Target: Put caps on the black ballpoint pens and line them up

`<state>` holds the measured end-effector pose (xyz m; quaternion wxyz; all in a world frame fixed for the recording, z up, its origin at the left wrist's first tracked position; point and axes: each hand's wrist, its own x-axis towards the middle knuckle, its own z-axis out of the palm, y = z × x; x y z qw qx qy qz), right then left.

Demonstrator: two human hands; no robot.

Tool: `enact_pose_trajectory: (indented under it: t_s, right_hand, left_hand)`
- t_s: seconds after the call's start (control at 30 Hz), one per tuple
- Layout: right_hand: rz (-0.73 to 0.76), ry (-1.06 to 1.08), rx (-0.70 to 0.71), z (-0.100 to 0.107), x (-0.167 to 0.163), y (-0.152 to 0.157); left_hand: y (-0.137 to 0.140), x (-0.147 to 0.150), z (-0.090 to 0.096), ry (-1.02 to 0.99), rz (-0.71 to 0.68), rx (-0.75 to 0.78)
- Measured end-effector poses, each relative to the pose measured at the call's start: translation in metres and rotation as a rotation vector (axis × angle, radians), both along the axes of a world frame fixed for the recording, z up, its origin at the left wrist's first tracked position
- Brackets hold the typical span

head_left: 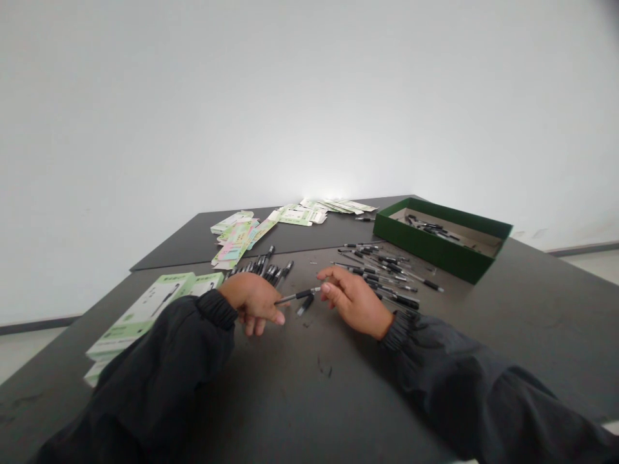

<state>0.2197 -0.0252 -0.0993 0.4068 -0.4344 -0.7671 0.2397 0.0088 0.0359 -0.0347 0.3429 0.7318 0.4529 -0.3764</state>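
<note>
A clear-barrelled gel pen (302, 294) with a black grip is held crosswise between my two hands. My left hand (254, 298) is closed at its left end, thumb below and other fingers curled downward. My right hand (355, 299) has its thumb and fingertips pinched at the pen's right end. Just beneath the pen, a black pen cap (305, 305) lies on the table. Several capped black pens (264, 265) lie bunched behind my left hand. Behind and beside my right hand spreads a loose heap of pens without caps (382, 267).
A green open box (430, 248) at the right rear holds more pens. Green-and-white pen cartons (145, 312) are stacked by my left forearm. Flattened cartons (236, 241) lie along the back of the dark table (309, 386), near a white wall (309, 96).
</note>
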Motion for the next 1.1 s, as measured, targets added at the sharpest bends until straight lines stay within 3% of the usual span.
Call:
enact_pose_trajectory:
  t_s: [0.23,0.7,1.1]
  right_hand:
    - [0.051,-0.016,0.022,-0.0004,0.0001,-0.0017]
    - [0.020,-0.126,0.077,0.0057,-0.0002,-0.0024]
    - [0.076,-0.055,0.115,0.0026,0.0028,-0.0054]
  left_hand:
    - [0.0022,-0.0018,-0.0046,-0.002,-0.006,0.006]
    - [-0.0011,0.0018,0.0002,0.011,-0.015,0.003]
    - [-0.0006,-0.0013,-0.0014,0.003,-0.005,0.022]
